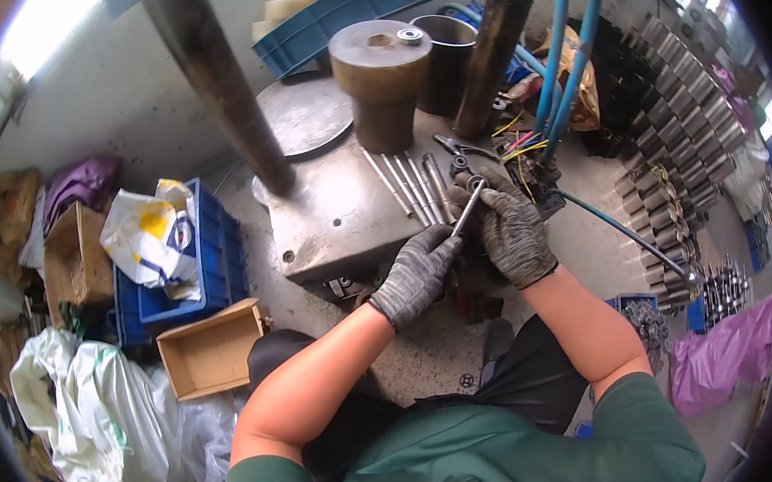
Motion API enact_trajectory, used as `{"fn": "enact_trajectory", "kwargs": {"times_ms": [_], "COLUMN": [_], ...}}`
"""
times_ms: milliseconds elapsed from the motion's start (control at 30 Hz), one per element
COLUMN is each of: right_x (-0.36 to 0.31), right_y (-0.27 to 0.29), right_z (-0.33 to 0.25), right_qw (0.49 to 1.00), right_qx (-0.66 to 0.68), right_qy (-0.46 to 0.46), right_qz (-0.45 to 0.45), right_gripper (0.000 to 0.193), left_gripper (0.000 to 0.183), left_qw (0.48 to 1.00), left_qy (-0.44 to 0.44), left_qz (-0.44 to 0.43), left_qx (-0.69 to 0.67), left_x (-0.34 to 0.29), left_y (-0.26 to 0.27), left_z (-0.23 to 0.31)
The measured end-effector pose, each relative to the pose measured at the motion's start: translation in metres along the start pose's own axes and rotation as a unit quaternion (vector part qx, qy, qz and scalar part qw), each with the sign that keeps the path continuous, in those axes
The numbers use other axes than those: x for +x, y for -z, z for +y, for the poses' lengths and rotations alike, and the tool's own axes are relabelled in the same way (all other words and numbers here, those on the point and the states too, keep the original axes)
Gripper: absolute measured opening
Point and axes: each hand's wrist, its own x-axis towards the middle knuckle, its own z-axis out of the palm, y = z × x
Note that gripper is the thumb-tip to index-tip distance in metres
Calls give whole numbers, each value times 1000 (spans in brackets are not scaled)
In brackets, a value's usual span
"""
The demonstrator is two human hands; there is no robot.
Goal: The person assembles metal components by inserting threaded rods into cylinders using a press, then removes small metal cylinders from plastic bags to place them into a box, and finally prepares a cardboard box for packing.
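Observation:
Both my hands wear grey knitted work gloves with dark stains. Between them is a slim shiny metal rod [466,212], held at a slant, with a small ring at its upper end. My left hand [414,275] is closed around the lower end. My right hand [517,235] pinches the ring end, its fingers partly hiding the ring. Several metal rods [416,189] lie side by side on the steel block [313,238] just beyond my left hand. A plier-like tool with dark handles [462,152] lies beyond my right hand.
A thick steel column [383,87] carrying a small bearing [409,36] stands on the block between two upright posts. Blue hoses [562,55] hang at right. A blue crate [224,254] and cardboard box [213,350] sit at left; stacked metal cylinders [683,100] fill the right.

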Motion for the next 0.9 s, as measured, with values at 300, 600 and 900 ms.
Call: {"fn": "enact_trajectory", "kwargs": {"times_ms": [300,600,900], "right_x": [3,0,-16], "right_y": [11,-1,-5], "right_z": [6,3,1], "right_qw": [993,996,978], "right_qx": [-90,-20,-191], "right_qy": [56,-77,35], "right_qz": [-45,-35,-76], "right_gripper": [30,27,35], "left_gripper": [25,31,39], "left_qw": [998,999,995], "left_qy": [41,-33,-97], "left_qz": [22,-2,-18], "left_qx": [35,32,27], "left_x": [-5,-1,-4], "left_y": [2,10,9], "left_z": [9,-12,-24]}}
